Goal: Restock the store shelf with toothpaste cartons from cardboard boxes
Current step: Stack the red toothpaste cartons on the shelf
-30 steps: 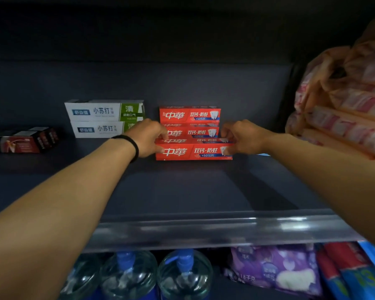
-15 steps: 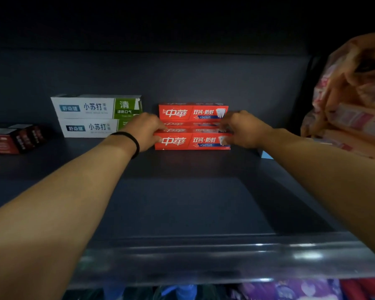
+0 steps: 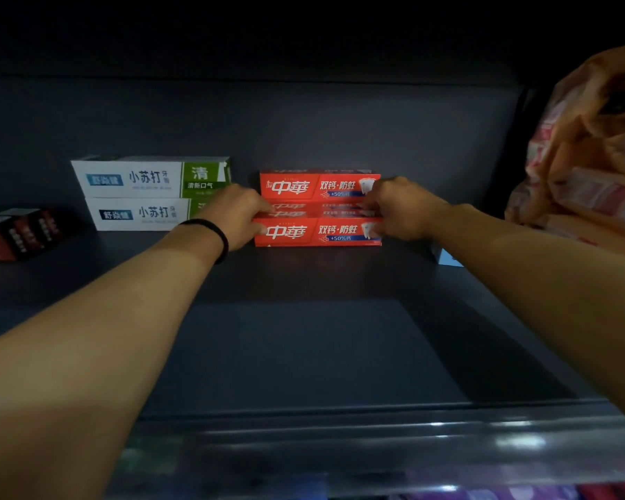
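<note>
Both grips curled on the front red toothpaste carton (image 3: 318,232), my left hand (image 3: 237,220) at its nine o'clock end, my right hand (image 3: 399,207) at three o'clock, carton resting on the shelf (image 3: 304,337), white-green cartons (image 3: 148,193) at nine o'clock.

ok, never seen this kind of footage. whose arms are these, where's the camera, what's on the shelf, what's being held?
There is no robot here: a person works with two bare hands. The single camera sits on the person's head, looking forward and down, so both forearms reach in from the bottom corners.

The left hand, with a black band on its wrist, and the right hand hold the two ends of the front red toothpaste carton. It stands on the dark shelf, in front of more red cartons stacked behind it.

To the left are two stacked white and green toothpaste cartons, then dark red boxes. On the right lies an orange plastic bag of packets.
</note>
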A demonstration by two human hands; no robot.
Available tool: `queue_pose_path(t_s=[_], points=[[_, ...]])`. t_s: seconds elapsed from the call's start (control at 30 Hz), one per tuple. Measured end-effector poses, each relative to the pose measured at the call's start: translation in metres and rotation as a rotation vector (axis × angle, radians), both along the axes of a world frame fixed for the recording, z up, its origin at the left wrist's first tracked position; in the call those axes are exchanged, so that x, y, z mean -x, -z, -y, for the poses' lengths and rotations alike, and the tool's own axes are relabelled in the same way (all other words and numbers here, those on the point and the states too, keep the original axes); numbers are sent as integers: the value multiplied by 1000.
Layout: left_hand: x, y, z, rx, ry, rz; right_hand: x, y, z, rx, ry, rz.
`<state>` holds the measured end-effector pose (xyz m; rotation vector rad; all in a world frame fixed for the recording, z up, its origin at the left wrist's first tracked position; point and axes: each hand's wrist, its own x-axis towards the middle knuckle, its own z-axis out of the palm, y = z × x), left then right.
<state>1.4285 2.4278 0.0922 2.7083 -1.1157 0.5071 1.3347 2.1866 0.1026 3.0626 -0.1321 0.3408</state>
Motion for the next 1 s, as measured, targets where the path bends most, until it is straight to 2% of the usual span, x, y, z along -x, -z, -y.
queue_pose_path(t_s=[0.83, 1.0], points=[[-4, -2, 12, -30, -47, -23, -4, 0, 2, 7, 17, -13], [0, -9, 13, -94, -45, 15, 3, -3, -3, 5, 23, -35]])
